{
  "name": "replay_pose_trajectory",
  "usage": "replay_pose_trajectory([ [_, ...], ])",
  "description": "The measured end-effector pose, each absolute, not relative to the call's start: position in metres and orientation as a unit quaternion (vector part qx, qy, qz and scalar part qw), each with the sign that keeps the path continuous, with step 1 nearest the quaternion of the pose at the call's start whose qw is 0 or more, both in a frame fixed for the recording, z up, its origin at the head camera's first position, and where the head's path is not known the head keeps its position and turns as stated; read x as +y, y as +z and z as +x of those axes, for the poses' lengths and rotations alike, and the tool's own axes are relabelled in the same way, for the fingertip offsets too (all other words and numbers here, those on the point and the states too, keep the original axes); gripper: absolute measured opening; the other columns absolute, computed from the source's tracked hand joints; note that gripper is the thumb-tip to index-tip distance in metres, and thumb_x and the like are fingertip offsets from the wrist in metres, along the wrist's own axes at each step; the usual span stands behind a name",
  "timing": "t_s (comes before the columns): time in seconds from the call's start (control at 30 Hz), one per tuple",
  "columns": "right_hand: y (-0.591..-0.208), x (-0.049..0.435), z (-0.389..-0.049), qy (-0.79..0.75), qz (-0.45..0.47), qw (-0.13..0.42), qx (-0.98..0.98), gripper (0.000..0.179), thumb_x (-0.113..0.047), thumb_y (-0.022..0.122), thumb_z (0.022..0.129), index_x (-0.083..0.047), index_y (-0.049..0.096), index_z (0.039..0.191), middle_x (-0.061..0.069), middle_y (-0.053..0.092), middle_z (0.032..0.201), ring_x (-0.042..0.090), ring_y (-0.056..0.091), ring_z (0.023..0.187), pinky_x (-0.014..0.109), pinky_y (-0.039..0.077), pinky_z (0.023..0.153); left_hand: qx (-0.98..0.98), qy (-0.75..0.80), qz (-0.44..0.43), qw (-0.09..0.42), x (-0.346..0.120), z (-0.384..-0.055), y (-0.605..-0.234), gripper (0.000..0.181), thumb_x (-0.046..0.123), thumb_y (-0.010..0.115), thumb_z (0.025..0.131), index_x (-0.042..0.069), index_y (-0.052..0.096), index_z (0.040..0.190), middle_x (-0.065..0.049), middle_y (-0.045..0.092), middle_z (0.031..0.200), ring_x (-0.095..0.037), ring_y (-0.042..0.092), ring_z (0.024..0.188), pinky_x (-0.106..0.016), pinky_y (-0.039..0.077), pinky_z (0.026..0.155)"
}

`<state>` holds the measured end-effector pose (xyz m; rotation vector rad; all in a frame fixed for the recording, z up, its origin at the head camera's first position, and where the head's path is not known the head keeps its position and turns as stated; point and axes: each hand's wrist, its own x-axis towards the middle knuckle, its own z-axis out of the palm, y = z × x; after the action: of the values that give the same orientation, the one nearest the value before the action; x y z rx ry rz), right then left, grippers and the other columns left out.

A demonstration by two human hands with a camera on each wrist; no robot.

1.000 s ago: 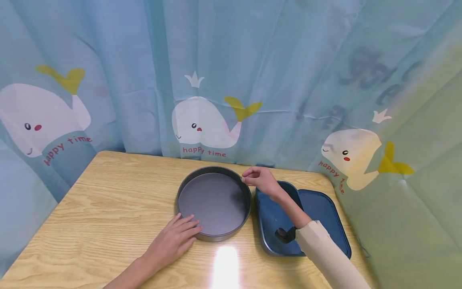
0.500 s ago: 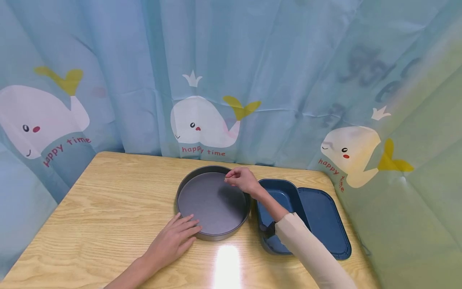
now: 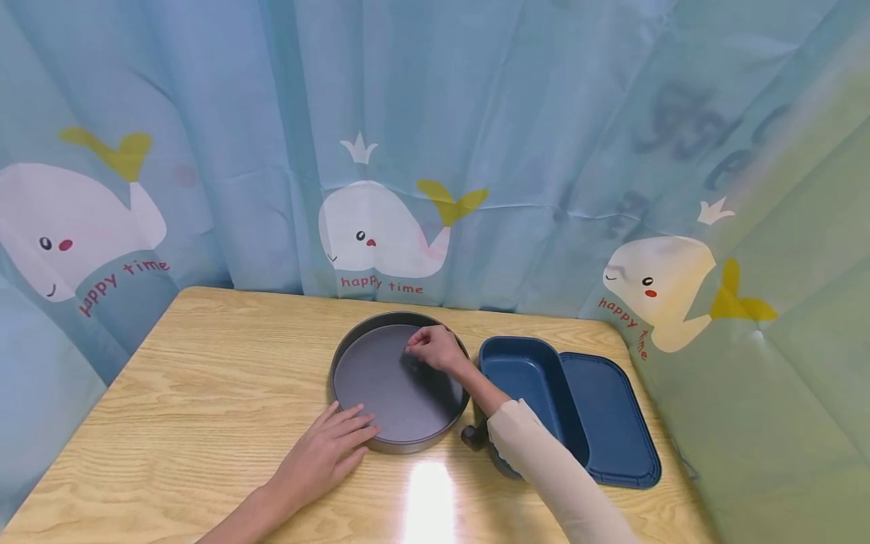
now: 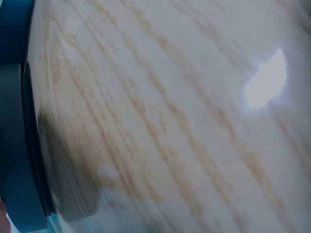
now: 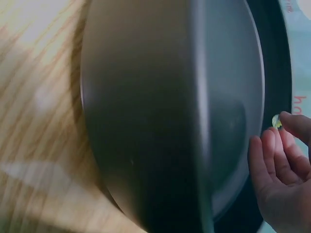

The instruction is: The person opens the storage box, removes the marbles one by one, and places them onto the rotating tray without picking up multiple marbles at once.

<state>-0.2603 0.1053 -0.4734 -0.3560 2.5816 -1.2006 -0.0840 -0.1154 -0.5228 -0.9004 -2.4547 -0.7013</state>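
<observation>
A round dark grey cake pan [image 3: 390, 385] rests on the wooden table. My left hand [image 3: 326, 452] lies at its near left side in the head view, fingers extended over the rim. Over the right part of the pan, my right hand [image 3: 436, 347] pinches a small glass marble [image 5: 276, 121] between thumb and forefinger. The marble looks clear with yellow-green inside in the right wrist view. Nothing lies on the visible pan floor. In the left wrist view only the outer side of the pan [image 4: 14, 145] and a sliver of fingertip show.
Right of the pan stands a deep blue rectangular box [image 3: 571, 412], partly hidden by my right forearm. Its flat blue lid [image 3: 615, 423] lies beside it. A blue curtain [image 3: 530, 151] with whale prints hangs behind the table [image 3: 204, 393].
My right hand has moved left with the marble, from above the gap between box and pan to over the inside of the pan. The left hand has stayed at the rim.
</observation>
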Motion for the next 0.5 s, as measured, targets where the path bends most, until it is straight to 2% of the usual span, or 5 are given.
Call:
replay_pose_trajectory([
  [0.17, -0.479, 0.099, -0.259, -0.413, -0.118, 0.125, 0.895, 0.009, -0.014, 0.075, 0.091, -0.005, 0.073, 0.092, 0.000, 0.069, 0.077, 0.012, 0.063, 0.066, 0.025, 0.051, 0.058, -0.886, -0.252, -0.324, 0.217, -0.117, -0.084, -0.523, 0.040, 0.012, 0.083, 0.079, 0.013, 0.075, 0.118, -0.005, 0.069, 0.124, -0.026, 0.059, 0.123, -0.047, 0.031, 0.115],
  [0.5, -0.494, 0.096, -0.261, -0.418, -0.090, 0.123, 0.895, 0.007, -0.013, 0.074, 0.091, -0.007, 0.073, 0.089, 0.000, 0.069, 0.076, 0.011, 0.062, 0.063, 0.024, 0.049, 0.054, -0.882, -0.253, -0.329, 0.223, -0.115, -0.083, -0.522, 0.040, 0.012, 0.082, 0.079, 0.014, 0.075, 0.119, -0.005, 0.069, 0.125, -0.026, 0.059, 0.123, -0.056, 0.039, 0.106],
])
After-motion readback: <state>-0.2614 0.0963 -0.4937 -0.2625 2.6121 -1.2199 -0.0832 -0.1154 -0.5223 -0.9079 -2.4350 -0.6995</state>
